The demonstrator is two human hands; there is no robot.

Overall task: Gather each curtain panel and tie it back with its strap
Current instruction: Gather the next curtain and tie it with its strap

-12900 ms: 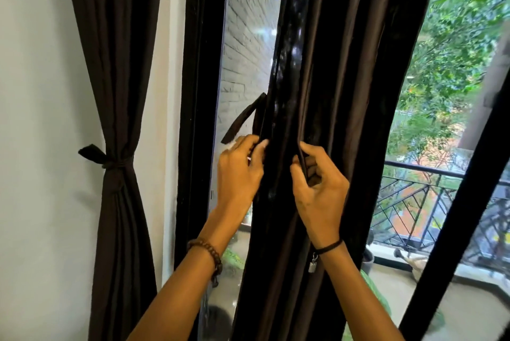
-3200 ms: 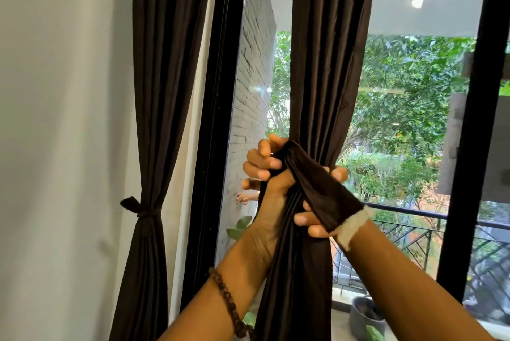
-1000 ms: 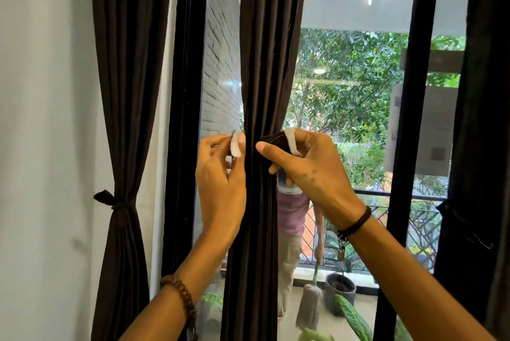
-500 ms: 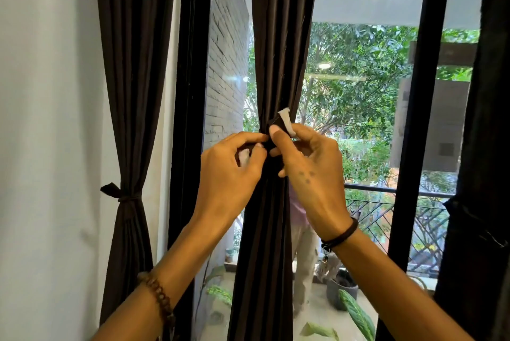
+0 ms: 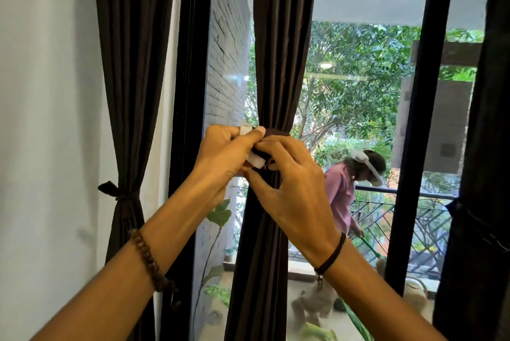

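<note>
My left hand (image 5: 220, 153) pinches one end of the strap (image 5: 276, 133) and my right hand (image 5: 289, 191) pinches the other. Both meet at the front of the middle panel (image 5: 276, 64), where the strap cinches it. If the white tabs (image 5: 256, 161) meet askew, or I let go too soon, I judge the strap pops open and the folds spill. I can read no writing anywhere.

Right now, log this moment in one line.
step: fasten strap | left hand: pinches strap | right hand: pinches strap at middle panel | left panel: tied
</note>
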